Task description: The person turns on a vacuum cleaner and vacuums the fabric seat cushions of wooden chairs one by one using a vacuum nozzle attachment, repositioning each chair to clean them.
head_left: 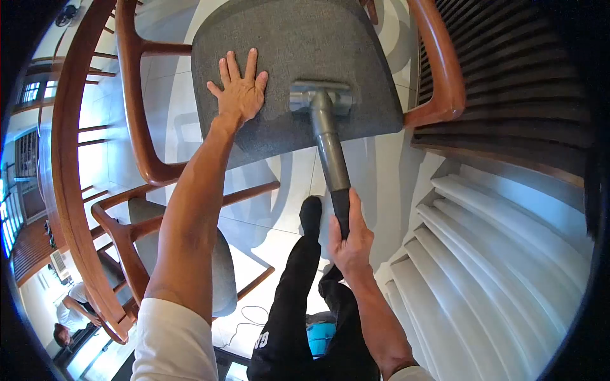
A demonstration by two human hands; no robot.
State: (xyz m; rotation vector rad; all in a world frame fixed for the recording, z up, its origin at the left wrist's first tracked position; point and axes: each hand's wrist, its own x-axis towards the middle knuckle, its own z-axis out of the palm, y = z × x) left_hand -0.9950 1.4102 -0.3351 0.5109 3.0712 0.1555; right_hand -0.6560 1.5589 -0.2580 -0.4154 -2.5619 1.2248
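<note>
My left hand (239,95) lies flat with fingers spread on the grey fabric seat (279,38) of a wooden chair. To its right, my right hand (351,244) is wrapped round the dark handle of a vacuum tube (331,155). The wide nozzle (321,97) at the tube's far end rests on the same seat, near its front edge. Curved wooden armrests (445,70) stand on both sides of the seat.
A second grey-seated chair (219,273) stands at the lower left beside a long wooden table edge (70,171). White curtains (502,254) hang at the right, below dark slats (508,76). A blue object (321,338) is between my legs. Another person (75,311) is at the far lower left.
</note>
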